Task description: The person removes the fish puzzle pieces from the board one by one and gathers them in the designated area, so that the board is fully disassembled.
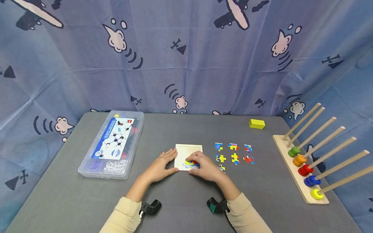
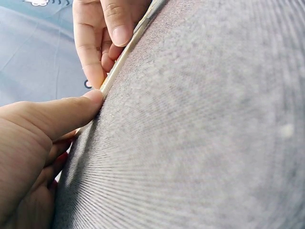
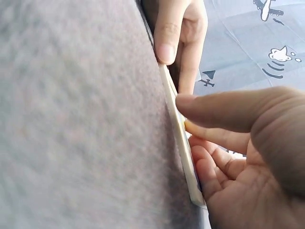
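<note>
A small square wooden puzzle tray (image 1: 188,149) lies on the grey table, with colourful jigsaw pieces (image 1: 190,164) at its near side. At its left edge my left hand (image 1: 161,165) steadies it, fingers fairly straight, thumb at the near left corner. My right hand (image 1: 206,166) bends over the tray's right half. In the right wrist view the index fingertip (image 3: 190,128) is on a yellow puzzle piece, and the thumb (image 3: 190,105) is close to the near edge. My right hand's fingers hide much of that piece.
Several loose puzzle pieces (image 1: 234,158) lie in rows right of the tray. A clear plastic box of molecule parts (image 1: 132,152) stands at the left. Farther back is a yellow block (image 1: 256,124). A wooden peg stand (image 1: 301,181) with coloured rings rises at the right. A patterned curtain (image 1: 186,58) hangs behind.
</note>
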A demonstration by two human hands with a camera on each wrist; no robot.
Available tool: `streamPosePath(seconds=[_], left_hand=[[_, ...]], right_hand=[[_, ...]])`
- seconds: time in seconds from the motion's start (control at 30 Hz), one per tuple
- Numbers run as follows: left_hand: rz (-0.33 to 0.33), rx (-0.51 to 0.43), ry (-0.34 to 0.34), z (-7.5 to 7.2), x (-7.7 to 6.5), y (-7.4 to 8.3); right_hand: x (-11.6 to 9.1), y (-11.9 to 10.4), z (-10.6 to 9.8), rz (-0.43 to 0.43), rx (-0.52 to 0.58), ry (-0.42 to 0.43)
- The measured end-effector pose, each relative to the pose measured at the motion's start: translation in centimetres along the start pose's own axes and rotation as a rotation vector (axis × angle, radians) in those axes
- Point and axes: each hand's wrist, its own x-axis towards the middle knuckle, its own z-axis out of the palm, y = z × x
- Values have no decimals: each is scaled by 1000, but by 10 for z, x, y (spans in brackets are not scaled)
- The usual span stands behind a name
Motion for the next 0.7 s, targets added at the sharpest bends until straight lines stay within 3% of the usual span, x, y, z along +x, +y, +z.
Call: streamPosePath(seconds=[0.7], left_hand=[[15,2,6,0,0,0]], right_hand=[[-2,-9,4,-42,-90,86]])
